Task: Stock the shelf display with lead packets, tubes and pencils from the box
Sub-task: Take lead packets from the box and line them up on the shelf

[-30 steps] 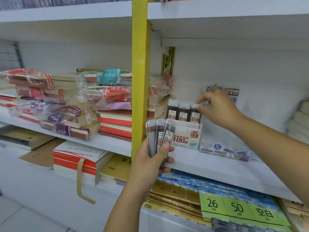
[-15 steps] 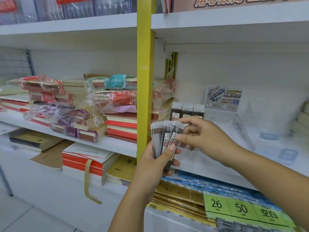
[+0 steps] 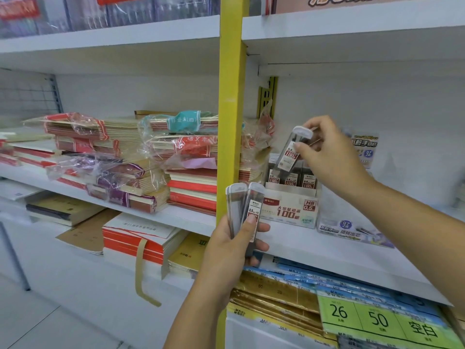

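My left hand (image 3: 230, 244) grips two upright lead tubes (image 3: 245, 207), clear cases with white caps and red labels, in front of the yellow shelf post. My right hand (image 3: 327, 152) pinches a third lead tube (image 3: 292, 151) by its upper end and holds it tilted just above the white display box (image 3: 289, 210) marked HB 0.5. Three lead tubes (image 3: 290, 176) stand in a row inside that box on the middle shelf (image 3: 327, 250).
A yellow post (image 3: 230, 122) divides the shelving. Left of it lie wrapped stacks of notebooks (image 3: 120, 159). A clear lead display (image 3: 352, 231) with a blue label stands right of the box. Paper packs with green tags (image 3: 377, 321) fill the shelf below.
My right hand took one tube from the fan in my left hand and carried it up and right, over the display box. My left hand now holds two tubes.
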Demonstrator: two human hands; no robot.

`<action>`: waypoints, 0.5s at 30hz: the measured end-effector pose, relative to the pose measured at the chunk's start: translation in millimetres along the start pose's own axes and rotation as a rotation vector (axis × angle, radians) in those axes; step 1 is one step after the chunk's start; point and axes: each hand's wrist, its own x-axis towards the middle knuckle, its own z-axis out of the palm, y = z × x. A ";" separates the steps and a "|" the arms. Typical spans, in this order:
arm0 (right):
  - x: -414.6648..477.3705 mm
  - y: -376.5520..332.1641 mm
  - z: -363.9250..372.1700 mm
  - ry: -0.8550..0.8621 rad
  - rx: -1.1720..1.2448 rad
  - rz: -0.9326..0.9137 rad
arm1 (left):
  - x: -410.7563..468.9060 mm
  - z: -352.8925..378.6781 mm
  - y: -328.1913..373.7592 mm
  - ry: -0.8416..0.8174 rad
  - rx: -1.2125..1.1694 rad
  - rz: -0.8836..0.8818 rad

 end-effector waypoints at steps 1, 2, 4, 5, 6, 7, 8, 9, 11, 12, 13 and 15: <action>1.0 3.6 5.2 -0.040 -0.075 -0.007 | -0.1 -0.3 0.0 -0.004 0.005 0.000; 1.4 7.2 9.9 -0.076 -0.134 -0.014 | -0.2 -0.6 0.0 -0.007 0.008 0.001; 2.3 13.3 16.5 -0.140 -0.198 -0.016 | -0.6 -1.6 -0.3 -0.009 0.009 0.001; 3.1 15.6 18.7 -0.164 -0.208 -0.010 | -0.8 -2.1 -0.5 -0.010 0.009 0.002; 3.9 17.3 20.5 -0.185 -0.213 -0.005 | -1.3 -2.5 -0.4 -0.011 0.009 0.002; 4.6 18.5 22.3 -0.203 -0.216 -0.005 | -1.7 -3.1 -0.4 -0.011 0.010 0.001; 5.2 19.1 24.4 -0.220 -0.228 -0.013 | -1.8 -3.7 -0.3 -0.010 0.013 0.000; 5.8 19.5 26.8 -0.237 -0.255 -0.027 | -1.8 -4.5 -0.3 -0.008 0.013 -0.001; 6.9 21.4 31.4 -0.252 -0.365 -0.075 | -2.1 -6.0 0.1 -0.002 0.012 -0.005; 7.7 22.8 33.3 -0.235 -0.439 -0.114 | -2.2 -6.7 0.3 0.001 0.015 -0.006; 9.1 24.4 34.9 -0.204 -0.510 -0.163 | -2.2 -7.3 0.3 0.002 0.020 -0.005; 11.6 27.1 37.7 -0.143 -0.594 -0.252 | -2.3 -7.9 0.3 0.001 0.030 -0.007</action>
